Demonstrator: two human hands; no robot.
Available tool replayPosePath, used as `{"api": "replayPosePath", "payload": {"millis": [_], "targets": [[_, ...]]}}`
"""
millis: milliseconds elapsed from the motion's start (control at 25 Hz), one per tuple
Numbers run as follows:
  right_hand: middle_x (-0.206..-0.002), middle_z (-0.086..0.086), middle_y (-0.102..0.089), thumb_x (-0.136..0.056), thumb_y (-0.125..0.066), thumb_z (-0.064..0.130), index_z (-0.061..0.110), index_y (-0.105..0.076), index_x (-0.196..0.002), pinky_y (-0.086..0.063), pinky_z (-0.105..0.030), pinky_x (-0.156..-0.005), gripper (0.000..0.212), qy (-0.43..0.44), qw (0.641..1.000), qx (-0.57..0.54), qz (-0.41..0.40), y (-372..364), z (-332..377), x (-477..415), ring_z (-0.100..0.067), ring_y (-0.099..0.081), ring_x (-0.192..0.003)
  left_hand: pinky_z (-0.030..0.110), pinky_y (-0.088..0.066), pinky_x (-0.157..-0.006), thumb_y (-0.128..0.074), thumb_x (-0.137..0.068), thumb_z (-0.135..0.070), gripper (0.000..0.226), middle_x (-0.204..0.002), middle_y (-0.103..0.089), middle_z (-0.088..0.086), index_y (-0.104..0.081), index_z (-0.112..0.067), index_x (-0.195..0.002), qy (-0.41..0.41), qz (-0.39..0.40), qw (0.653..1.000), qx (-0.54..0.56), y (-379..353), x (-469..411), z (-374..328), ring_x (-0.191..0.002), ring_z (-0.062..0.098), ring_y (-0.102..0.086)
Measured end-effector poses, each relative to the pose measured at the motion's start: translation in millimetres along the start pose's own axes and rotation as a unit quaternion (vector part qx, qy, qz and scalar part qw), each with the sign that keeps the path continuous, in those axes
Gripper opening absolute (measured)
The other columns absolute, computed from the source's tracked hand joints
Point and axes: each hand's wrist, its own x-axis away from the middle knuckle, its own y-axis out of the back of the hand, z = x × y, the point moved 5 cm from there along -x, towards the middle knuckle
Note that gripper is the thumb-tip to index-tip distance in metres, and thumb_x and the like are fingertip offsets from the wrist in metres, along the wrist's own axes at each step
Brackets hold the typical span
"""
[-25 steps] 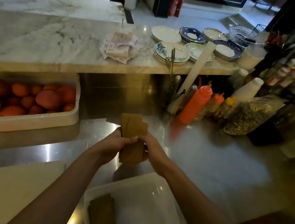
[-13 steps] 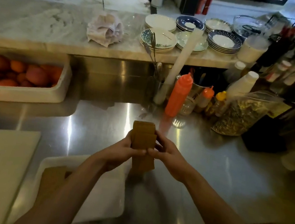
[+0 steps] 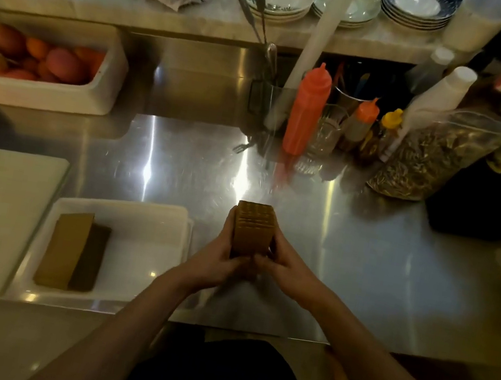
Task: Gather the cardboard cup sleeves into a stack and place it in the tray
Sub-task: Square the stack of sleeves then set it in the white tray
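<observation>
I see the fruit tub [image 3: 43, 95], far left of the stack, filled with what look like oranges and peaches; the light is dim. The white tray [image 3: 150, 226], just left of the stack, already holds a bundle of cup sleeves [image 3: 66, 250] lying flat against its left side. My left hand [image 3: 213, 263] and right hand [image 3: 287, 270] are both closed against the sides of the sleeve stack [image 3: 252, 231], pressing it upright over the steel counter [image 3: 363, 258], I judge to square its edges before it goes into the tray.
</observation>
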Motion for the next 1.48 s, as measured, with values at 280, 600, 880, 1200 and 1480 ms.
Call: {"api": "replayPosePath", "payload": {"millis": [280, 600, 880, 1200, 1480], "targets": [[-0.148, 0.032, -0.023, -0.091, -0.054, 0.01, 0.033, 0.002, -0.151, -0.027, -0.01, -0.106, 0.085, 0.024, 0.999, 0.044, 0.001, -6, -11, 13, 0.006, -0.024, -0.138, 0.004, -0.035, -0.096, -0.066, -0.088, -0.004, 0.1, -0.151, -0.03, -0.007, 0.008, -0.022, -0.153, -0.018, -0.046, 0.999, -0.008, -26, 8, 12, -0.131, -0.01, -0.039], [-0.155, 0.005, -0.025, -0.089, -0.057, 0.0, 0.026, 0.001, -0.152, -0.028, -0.039, -0.115, 0.089, 0.04, 0.998, 0.038, -0.016, -7, -19, 20, -0.007, -0.03, -0.139, 0.014, -0.033, -0.107, -0.062, -0.086, 0.007, 0.105, -0.157, -0.022, 0.005, 0.016, -0.024, -0.149, -0.009, -0.065, 0.997, -0.027, -35, 8, 16, -0.136, 0.006, -0.038], [-0.149, 0.004, -0.032, -0.082, -0.063, -0.005, 0.028, -0.012, -0.151, -0.033, -0.042, -0.112, 0.092, 0.031, 0.996, 0.058, -0.06, -5, -33, 16, -0.008, -0.034, -0.136, 0.015, -0.034, -0.108, -0.061, -0.084, 0.013, 0.103, -0.153, -0.03, -0.002, 0.011, -0.017, -0.152, 0.004, -0.069, 0.997, -0.025, -40, 9, 22, -0.134, -0.003, -0.039], [-0.143, 0.015, -0.038, -0.081, -0.059, -0.002, 0.03, -0.012, -0.149, -0.031, -0.025, -0.111, 0.089, 0.045, 0.995, 0.074, -0.039, -10, -30, 10, 0.0, -0.037, -0.133, 0.011, -0.019, -0.113, -0.055, -0.083, 0.015, 0.103, -0.153, -0.009, -0.021, 0.019, -0.011, -0.15, -0.004, -0.054, 0.997, -0.06, -42, 11, 22, -0.14, -0.01, -0.02], [-0.139, 0.014, -0.037, -0.085, -0.061, 0.008, 0.029, 0.008, -0.15, -0.031, -0.011, -0.101, 0.097, 0.014, 0.997, 0.074, -0.026, -9, -38, 13, 0.006, -0.041, -0.122, 0.007, -0.023, -0.107, -0.056, -0.084, 0.015, 0.098, -0.145, -0.019, -0.024, 0.013, -0.006, -0.151, 0.006, -0.077, 0.996, -0.052, -43, 10, 21, -0.131, -0.016, -0.028]]}}
